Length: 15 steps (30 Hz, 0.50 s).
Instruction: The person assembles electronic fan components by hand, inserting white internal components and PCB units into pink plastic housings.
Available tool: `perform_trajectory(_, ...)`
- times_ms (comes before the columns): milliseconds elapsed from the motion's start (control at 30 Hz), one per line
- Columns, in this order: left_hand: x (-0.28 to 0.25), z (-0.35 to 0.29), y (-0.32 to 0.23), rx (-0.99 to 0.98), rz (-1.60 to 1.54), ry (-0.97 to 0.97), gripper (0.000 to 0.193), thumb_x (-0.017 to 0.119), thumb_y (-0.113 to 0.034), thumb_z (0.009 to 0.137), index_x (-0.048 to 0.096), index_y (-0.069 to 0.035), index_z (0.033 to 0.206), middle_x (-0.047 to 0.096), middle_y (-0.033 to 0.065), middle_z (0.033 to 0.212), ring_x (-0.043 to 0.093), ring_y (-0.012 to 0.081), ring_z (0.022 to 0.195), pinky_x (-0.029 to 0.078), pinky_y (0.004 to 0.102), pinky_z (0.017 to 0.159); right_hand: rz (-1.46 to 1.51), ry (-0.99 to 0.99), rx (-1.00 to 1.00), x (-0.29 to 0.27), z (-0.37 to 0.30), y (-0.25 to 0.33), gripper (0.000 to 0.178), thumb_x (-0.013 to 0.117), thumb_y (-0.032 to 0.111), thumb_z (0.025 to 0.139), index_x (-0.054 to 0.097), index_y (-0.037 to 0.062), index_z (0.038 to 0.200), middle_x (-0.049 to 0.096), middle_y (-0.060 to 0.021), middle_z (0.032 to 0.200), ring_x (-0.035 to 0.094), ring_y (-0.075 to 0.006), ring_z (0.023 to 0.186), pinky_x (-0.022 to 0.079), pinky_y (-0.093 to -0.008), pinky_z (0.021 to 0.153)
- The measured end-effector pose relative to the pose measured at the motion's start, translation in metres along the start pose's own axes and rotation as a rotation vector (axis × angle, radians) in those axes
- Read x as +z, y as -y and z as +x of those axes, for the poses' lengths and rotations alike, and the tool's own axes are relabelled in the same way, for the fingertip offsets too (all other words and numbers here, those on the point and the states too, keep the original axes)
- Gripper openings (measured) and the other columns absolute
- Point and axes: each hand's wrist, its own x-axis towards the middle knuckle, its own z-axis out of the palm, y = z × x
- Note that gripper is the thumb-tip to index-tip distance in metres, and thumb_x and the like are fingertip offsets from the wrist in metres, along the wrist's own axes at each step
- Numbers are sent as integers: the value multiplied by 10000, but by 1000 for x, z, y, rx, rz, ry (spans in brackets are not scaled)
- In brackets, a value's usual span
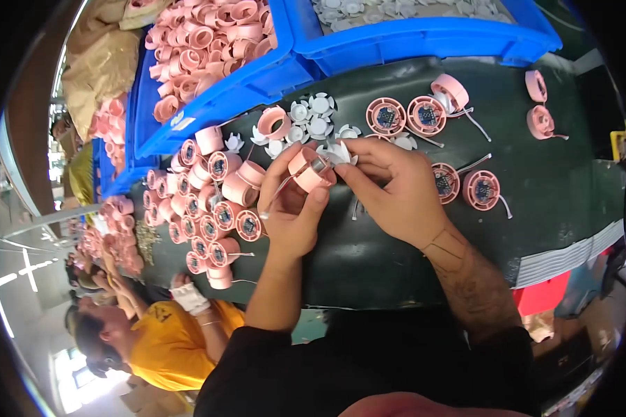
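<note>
While the left hand point(291, 219) gripped a pink housing point(313, 179) on its side, silvery core point(319, 165) exposed, the right hand point(400, 189) pinched a white finned piece point(339, 153) in its fingertips, right at the core's end; couldn't tell if they touched. Both parts sat between the hands, held up over the dark table point(382, 260). Step looked like mating fin piece to core. Next move, my read: line up centre to core, press straight, left hand bracing, lead wire point(278, 190) kept out of the way. Loose white pieces point(320, 127) lay just beyond the hands, pink units point(241, 189) piled left of the left hand, a few wired ones point(480, 190) right of the right.
</note>
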Motion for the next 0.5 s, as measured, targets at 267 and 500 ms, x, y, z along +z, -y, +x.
perform_trajectory(267,2,-9,4,-39,15,4,614,735,19,923,464,45,1473,606,174,1388,650,222,1189,563,341,961,275,44,25,3,-5,7,282,670,-50,966,635,-104,1241,750,-183,1144,737,-194,1045,597,-281,873)
perform_trajectory(500,7,-9,0,-6,70,20,593,758,21,914,498,51,1446,631,154,1343,656,179,1141,551,299,908,230,17,28,6,-7,-4,279,702,-33,956,643,-105,1219,753,-198,1109,742,-205,1032,608,-301,885)
